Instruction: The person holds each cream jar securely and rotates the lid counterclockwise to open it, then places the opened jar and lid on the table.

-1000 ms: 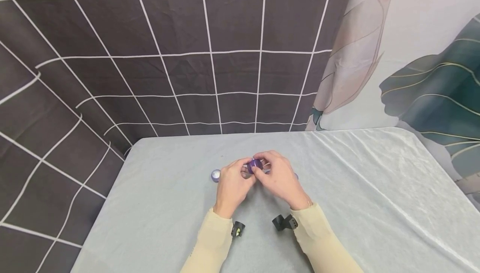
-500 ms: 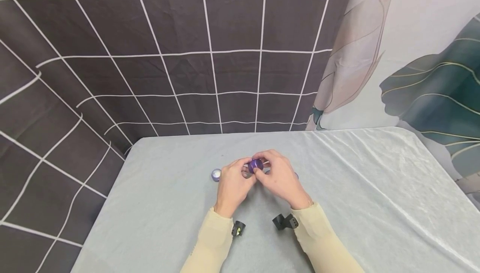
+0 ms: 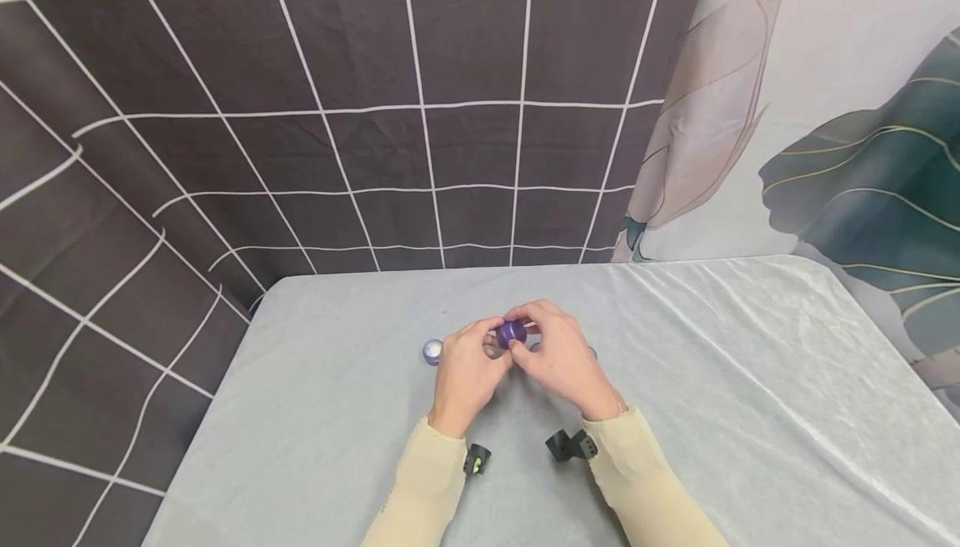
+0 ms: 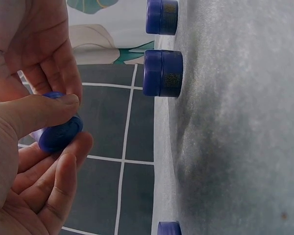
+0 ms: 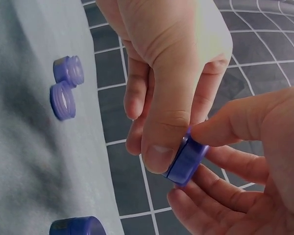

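Observation:
A small purple jar [image 3: 512,333] is held above the table between both hands. My left hand [image 3: 467,376] pinches it from the left, its thumb lying along the jar in the left wrist view. From the other side my right hand [image 3: 561,357] grips it, with thumb and fingertips at its edge in the right wrist view. Fingers cover much of the jar. On the table, left of my hands, stands an open jar [image 5: 76,70] with a threaded neck, and a lid [image 5: 62,100] leans close by it.
Two closed purple jars, one nearer [image 4: 162,73] and one farther [image 4: 161,17], stand on the table to the right, mostly hidden behind my right hand in the head view. Pale cloth [image 3: 315,414] covers the table. A dark grid curtain [image 3: 472,147] hangs behind it.
Both hands stay in nearly the same spot, still gripping the purple jar. The jar shifts only slightly between the fingers.

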`<state>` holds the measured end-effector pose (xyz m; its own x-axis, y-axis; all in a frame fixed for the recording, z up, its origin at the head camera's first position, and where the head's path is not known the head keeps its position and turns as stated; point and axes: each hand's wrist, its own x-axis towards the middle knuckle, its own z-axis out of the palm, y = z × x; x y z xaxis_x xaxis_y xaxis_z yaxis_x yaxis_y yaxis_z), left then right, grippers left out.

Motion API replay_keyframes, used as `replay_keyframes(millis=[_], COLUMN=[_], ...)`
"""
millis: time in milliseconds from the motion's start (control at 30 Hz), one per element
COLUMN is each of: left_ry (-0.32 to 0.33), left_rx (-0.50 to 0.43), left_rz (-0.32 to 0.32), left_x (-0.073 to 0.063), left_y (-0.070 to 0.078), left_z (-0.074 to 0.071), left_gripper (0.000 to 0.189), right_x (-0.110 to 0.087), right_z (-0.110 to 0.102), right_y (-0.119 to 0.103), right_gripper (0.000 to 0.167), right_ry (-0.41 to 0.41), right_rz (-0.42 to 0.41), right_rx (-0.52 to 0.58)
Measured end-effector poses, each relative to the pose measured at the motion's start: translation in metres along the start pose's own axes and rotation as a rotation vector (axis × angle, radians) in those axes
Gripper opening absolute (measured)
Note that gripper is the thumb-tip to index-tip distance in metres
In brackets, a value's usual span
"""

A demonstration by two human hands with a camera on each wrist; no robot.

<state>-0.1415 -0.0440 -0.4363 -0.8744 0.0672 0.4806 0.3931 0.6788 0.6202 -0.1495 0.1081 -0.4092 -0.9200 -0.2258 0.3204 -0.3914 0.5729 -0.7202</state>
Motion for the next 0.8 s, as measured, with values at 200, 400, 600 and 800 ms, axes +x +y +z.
replay_keyframes(millis=[200, 400, 600, 800], left_ry=[-0.012, -0.015, -0.016, -0.011], left_rx=[-0.017, -0.022, -0.014, -0.007], left_rz=[-0.023, -0.018, -0.020, -0.009], left_x=[0.0004, -0.0008, -0.0012, -0.0009], left_y=[-0.0012, -0.0025, -0.0022, -0.0026], left_z=[0.0014, 0.0031, 0.0031, 0.0031], left_gripper=[0.034, 0.035, 0.035, 0.032], right_x=[0.0001, 0.0007, 0.0006, 0.0007], right_z=[0.0014, 0.0033, 0.0060, 0.0087], right_y=[0.0004, 0.0011, -0.0006, -0.0029], right_gripper=[0.037, 0.041, 0.040, 0.037], right_ry=[0.045, 0.070, 0.080, 0.090], right_rz=[0.081, 0.181, 0.254, 0.273], right_rx=[0.046, 0.013, 0.003, -0.022])
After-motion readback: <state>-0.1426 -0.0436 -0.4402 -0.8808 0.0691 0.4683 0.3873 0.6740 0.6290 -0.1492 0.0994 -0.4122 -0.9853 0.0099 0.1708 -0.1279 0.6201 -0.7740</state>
